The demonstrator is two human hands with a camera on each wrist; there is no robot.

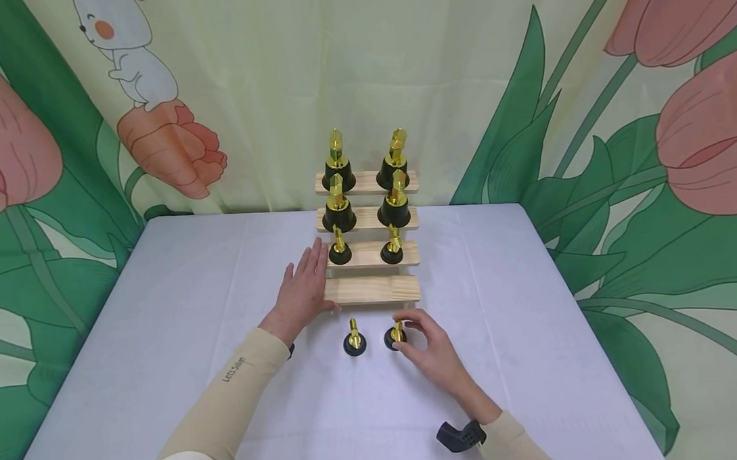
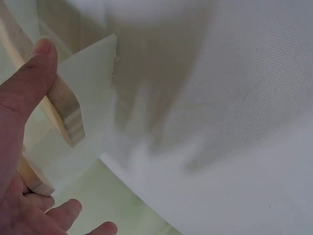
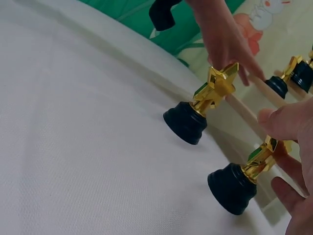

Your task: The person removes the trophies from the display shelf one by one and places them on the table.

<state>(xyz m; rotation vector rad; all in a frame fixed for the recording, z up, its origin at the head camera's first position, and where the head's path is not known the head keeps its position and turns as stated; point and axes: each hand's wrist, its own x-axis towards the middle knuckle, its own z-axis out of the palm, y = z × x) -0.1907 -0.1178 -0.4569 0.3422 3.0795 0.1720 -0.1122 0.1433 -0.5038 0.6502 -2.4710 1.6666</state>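
head view, left hand: i see the left hand [image 1: 303,286] laid along the left side of the wooden stand [image 1: 373,291], fingers straight and near one another, thumb stretched out toward the lowest step.
head view, right hand: the right hand [image 1: 436,356] curls thumb and fingers round the front right trophy [image 1: 398,332], pinching it where it stands on the white surface [image 1: 165,332], in front of the stand.
head view, front pair: the front left trophy [image 1: 354,341] stands just beside it, untouched; both are small, gold on black bases.
head view, steps: i count six other trophies [image 1: 338,217], two on each of the three upper steps, the lowest pair smaller.
head view, backdrop: a pale curtain [image 1: 387,67] printed with tulips hangs behind.
left wrist view, fingers: i have the thumb resting on one board end [image 2: 73,120], the other fingers spread by a second; a pale panel [image 2: 90,88] stands between the boards.
right wrist view, trophies: the gold star of the right one sits between thumb and fingers, its base on the surface; the left one stands near, apart from the hand.
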